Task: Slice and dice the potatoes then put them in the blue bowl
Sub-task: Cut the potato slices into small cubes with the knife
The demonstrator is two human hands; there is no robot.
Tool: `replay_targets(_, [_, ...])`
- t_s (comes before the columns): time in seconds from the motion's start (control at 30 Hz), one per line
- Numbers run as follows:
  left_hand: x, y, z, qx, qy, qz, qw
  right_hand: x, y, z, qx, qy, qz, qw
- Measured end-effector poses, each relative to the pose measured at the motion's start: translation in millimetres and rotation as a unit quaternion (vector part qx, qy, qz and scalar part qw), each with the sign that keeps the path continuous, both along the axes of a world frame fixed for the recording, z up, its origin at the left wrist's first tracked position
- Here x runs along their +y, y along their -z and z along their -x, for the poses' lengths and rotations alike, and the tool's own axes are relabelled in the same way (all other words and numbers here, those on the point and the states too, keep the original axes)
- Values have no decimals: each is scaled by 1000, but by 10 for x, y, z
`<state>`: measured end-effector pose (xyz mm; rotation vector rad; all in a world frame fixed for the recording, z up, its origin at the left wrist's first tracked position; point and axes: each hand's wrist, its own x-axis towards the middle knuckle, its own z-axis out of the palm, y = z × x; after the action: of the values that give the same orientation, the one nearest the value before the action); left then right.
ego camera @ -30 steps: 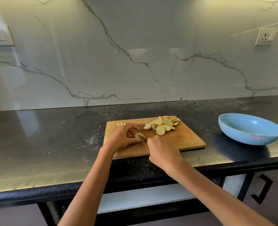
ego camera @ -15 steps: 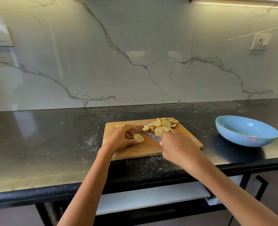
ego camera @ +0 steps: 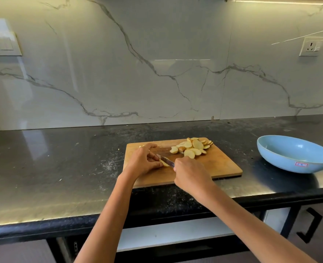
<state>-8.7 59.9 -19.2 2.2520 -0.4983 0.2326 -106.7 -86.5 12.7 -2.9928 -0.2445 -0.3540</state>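
Our left hand [ego camera: 144, 161] pinches a pale potato slice [ego camera: 164, 163]; our right hand [ego camera: 190, 172] grips the knife [ego camera: 165, 160] across it on the smooth wooden board [ego camera: 219, 164].

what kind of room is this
Most likely a home kitchen: a dark stone countertop under a marble-look backsplash, a wooden cutting board with potato slices, and a wall socket.
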Motion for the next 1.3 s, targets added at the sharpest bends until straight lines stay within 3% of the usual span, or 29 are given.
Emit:
replay_targets(0.47, [2,45,1,-19,19,2,1000,-52,73,336,12,-36,52,998])
replay_targets(1.0, [-12,61,-11,-10,46,-38,998,-320,-88,332,29,-17,20,999])
replay_targets(1.3, [-147,-136,6,36,116,-170,978,-408,-109,243,-1,35,-14,999])
